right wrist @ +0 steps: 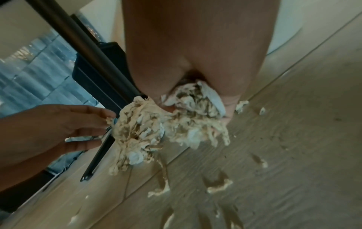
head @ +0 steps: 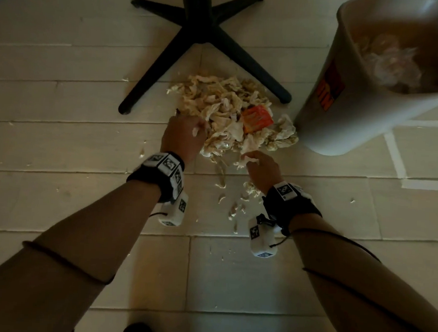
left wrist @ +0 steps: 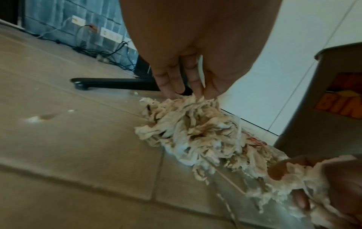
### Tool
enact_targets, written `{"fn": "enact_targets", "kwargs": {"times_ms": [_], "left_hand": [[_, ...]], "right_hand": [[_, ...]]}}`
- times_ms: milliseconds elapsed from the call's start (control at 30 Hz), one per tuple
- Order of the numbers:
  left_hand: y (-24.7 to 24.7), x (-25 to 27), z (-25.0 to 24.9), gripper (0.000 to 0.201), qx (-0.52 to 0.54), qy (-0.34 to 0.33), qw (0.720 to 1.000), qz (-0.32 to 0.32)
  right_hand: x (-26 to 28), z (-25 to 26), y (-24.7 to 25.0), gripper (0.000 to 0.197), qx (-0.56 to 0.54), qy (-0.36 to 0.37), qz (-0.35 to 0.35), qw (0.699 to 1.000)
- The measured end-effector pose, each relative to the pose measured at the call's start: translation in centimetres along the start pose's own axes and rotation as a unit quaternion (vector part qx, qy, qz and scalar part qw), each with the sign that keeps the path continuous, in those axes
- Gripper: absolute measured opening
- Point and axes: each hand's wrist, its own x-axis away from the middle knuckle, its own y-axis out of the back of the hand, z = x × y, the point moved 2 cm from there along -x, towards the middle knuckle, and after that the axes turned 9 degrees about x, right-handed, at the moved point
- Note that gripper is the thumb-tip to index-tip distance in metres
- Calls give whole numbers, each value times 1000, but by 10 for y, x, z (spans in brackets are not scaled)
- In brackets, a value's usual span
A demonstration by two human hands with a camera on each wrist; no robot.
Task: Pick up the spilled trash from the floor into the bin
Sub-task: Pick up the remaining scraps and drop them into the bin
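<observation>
A heap of shredded, stained paper trash lies on the pale plank floor, with an orange wrapper on its right side. My left hand reaches into the heap's left edge, its straight, spread fingers touching the shreds. At the near edge, my right hand grips a clump of shreds in curled fingers. The grey bin with an orange label stands tilted just right of the heap and has crumpled trash inside.
A black star-shaped chair base stands behind the heap, one leg ending close to the bin. Small paper scraps are scattered on the floor toward me. Cables and wall sockets run along the far wall.
</observation>
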Motion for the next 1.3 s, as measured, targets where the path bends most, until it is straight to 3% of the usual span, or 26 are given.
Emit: {"fn": "enact_targets", "kwargs": {"times_ms": [67,167,233,333,433,600,733,833,967,1000,1067,1133,1200,1233,1300], "left_hand": [[-12,-13,-8,36,-30,1,999,31],[-36,-21,-8,71,-76,43,985,146],[-51,-19,-7,79,-123,41,973,191],[-61,-11,-12,62,-194,20,965,177],[-59,-8,-14,46,-195,-8,969,151],[-43,-2,-27,32,-91,-77,988,98],[-36,24,-52,38,26,-78,989,126],[-39,46,-65,35,90,-84,978,167],[-40,67,-74,22,160,-78,967,182],[-39,71,-76,20,180,-58,964,186],[-34,75,-77,21,222,-22,953,204],[-30,78,-76,41,249,-2,942,226],[-29,79,-75,41,253,11,944,211],[-28,78,-73,39,265,17,944,193],[-25,77,-74,47,286,30,944,163]], "right_hand": [[0,-1,2,25,-47,-21,-5,999],[-3,-5,4,18,-131,-79,-17,988],[-9,-9,5,15,-148,-94,5,985],[-14,-13,6,23,-149,-78,47,985],[-14,-13,5,16,-177,-96,60,978],[-5,-9,1,31,-279,-145,51,948],[-3,-1,-7,68,-399,-166,111,895],[5,3,-4,54,-464,-139,167,859],[22,7,7,41,-530,-50,233,814],[22,3,5,41,-525,-52,248,812],[26,3,4,42,-452,-66,234,858],[30,1,3,51,-383,-61,214,897],[36,5,4,53,-417,-10,225,880],[41,10,6,46,-445,12,241,862],[45,14,8,34,-453,37,245,856]]}}
